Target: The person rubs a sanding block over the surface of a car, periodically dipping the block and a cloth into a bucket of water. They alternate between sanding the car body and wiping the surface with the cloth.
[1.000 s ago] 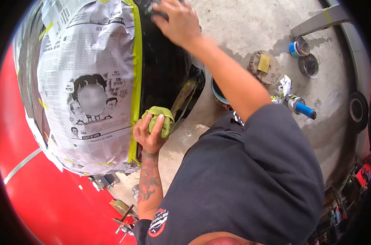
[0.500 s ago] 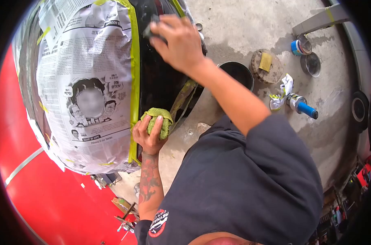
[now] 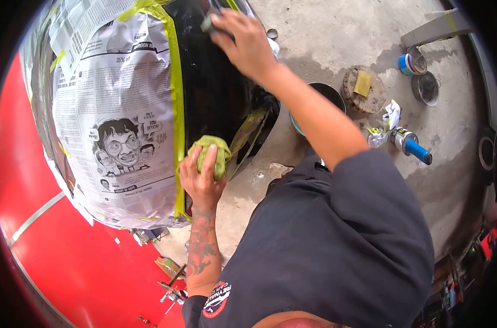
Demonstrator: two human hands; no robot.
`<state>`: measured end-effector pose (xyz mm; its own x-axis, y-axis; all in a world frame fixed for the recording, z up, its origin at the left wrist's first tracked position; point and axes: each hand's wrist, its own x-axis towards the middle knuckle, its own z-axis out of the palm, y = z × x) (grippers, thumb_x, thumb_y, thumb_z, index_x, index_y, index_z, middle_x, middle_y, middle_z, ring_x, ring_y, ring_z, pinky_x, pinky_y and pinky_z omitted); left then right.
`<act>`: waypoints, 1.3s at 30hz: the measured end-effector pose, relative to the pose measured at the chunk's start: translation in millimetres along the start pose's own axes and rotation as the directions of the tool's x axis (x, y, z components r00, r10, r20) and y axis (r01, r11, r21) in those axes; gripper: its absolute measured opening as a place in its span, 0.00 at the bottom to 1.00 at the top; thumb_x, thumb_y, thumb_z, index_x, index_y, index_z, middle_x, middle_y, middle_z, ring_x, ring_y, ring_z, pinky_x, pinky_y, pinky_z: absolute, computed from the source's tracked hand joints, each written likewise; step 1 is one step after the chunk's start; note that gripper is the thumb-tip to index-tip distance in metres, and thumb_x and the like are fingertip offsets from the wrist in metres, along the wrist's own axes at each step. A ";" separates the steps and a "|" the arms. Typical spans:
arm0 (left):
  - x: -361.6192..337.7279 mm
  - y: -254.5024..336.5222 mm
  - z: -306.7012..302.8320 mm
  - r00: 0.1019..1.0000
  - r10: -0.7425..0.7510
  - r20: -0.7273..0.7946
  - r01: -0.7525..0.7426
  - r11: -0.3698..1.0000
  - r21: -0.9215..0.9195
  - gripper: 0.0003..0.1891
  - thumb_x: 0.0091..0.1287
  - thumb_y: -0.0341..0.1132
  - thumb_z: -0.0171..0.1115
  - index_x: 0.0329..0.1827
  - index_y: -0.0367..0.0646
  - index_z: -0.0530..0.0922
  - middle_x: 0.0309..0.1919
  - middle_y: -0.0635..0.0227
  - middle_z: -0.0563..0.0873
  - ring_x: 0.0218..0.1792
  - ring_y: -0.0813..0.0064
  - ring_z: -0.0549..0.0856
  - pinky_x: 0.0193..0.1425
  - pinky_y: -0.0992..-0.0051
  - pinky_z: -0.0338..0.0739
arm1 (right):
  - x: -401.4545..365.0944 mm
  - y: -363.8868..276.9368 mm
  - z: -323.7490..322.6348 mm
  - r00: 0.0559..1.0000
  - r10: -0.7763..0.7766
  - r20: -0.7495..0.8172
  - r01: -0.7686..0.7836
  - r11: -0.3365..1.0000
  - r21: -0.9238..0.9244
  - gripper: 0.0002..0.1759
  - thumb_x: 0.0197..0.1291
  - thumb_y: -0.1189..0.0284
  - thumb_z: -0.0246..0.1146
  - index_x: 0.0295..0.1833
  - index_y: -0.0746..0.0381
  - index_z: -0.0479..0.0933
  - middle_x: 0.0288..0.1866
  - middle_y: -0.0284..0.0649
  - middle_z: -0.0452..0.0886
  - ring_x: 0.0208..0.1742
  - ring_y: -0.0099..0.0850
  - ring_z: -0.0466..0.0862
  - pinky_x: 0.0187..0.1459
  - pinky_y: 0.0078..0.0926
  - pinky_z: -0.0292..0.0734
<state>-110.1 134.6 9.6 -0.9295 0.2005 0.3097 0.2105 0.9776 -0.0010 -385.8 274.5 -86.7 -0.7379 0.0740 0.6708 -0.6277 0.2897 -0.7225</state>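
Note:
A glossy black car panel [image 3: 204, 90] runs beside newspaper masking [image 3: 133, 90], with yellow-green tape [image 3: 177, 98] along the paper's edge. Near the top of the panel, my right hand [image 3: 247, 46] is closed around a small dark grey pad [image 3: 209, 24], pressing it close against the black surface. Lower down, my left hand [image 3: 202, 177] grips a bunched green cloth [image 3: 213, 147] from below, its fingers spread over the front. The cloth overlaps the panel's lower part, close by the tape line.
Right of the panel, a dark basin [image 3: 326, 98] sits on the concrete floor. Beyond it are a round stone slab [image 3: 349, 90] with a yellow piece [image 3: 363, 83] on top, a blue can [image 3: 409, 64], a metal pot [image 3: 425, 88] and a blue-handled tool [image 3: 412, 147].
My right hand has slid the pad a little up the panel. My left hand stays low with the cloth. The whole view has shifted slightly.

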 end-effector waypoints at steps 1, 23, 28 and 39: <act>19.5 5.4 -1.3 0.999 -0.019 0.030 0.018 1.000 0.009 0.35 0.47 0.27 0.74 0.64 0.54 0.83 0.59 0.58 0.82 0.53 0.51 0.84 0.53 0.55 0.81 | -27.8 -13.2 -15.3 0.998 0.048 0.034 -0.048 0.999 0.018 0.19 0.61 0.66 0.74 0.57 0.55 0.85 0.66 0.42 0.82 0.58 0.49 0.81 0.61 0.45 0.78; 76.5 57.0 7.1 0.938 -0.025 0.345 0.027 1.000 -0.001 0.30 0.45 0.28 0.76 0.56 0.53 0.82 0.51 0.60 0.80 0.46 0.56 0.84 0.44 0.60 0.83 | -147.7 -48.5 -125.8 0.879 0.386 0.281 -0.416 0.908 0.054 0.28 0.63 0.67 0.74 0.68 0.59 0.77 0.69 0.50 0.77 0.65 0.51 0.78 0.67 0.46 0.73; 13.6 27.2 -13.6 0.973 -0.026 0.229 0.022 1.000 0.018 0.36 0.45 0.27 0.76 0.64 0.56 0.83 0.59 0.63 0.81 0.54 0.55 0.82 0.56 0.57 0.79 | -111.1 -72.0 -86.1 0.948 0.031 0.318 -0.041 0.999 0.025 0.27 0.52 0.67 0.79 0.60 0.48 0.83 0.68 0.38 0.77 0.62 0.42 0.78 0.59 0.42 0.74; -32.5 20.8 -5.8 0.988 -0.128 0.082 0.119 0.987 0.103 0.36 0.47 0.30 0.74 0.65 0.62 0.82 0.62 0.69 0.80 0.60 0.58 0.78 0.65 0.55 0.67 | 5.3 -52.9 0.1 0.996 -0.060 0.060 0.069 0.984 -0.167 0.17 0.52 0.62 0.76 0.49 0.46 0.85 0.55 0.35 0.82 0.53 0.43 0.81 0.48 0.46 0.75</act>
<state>-73.8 148.0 5.0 -0.9704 0.0784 0.2283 0.0658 0.9959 -0.0624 -356.6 259.4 -45.0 -0.7127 -0.0012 0.7015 -0.6271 0.4494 -0.6363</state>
